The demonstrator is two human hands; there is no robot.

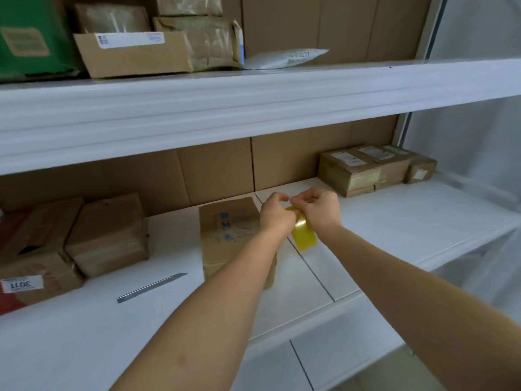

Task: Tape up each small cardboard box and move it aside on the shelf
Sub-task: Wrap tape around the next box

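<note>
The person works at a white metal shelf [394,221], with both bare arms stretched forward over its lower board. The left hand [275,214] and the right hand [320,208] meet close together above the board, and between them is a roll of yellowish transparent tape [303,231]. The fingers of both hands are curled and pinch at the top of the roll, with the fingertips almost touching each other. The roll hangs below the hands, tilted, and does not touch the board.

Just to the left of the hands stands a small brown cardboard box with blue marks on its top [228,230]. It sits on the lower board, near the middle, and the left forearm crosses over its right front corner. In front of the box, to the left, a thin grey metal blade [152,287] lies flat on the board, apart from the box.

At the far left are two more brown cardboard boxes [107,235], side by side and touching. At the back right corner a group of taped brown boxes with white labels [375,167] stands together. The upper board carries other cardboard parcels [135,55] and a white padded envelope [284,59].
</note>
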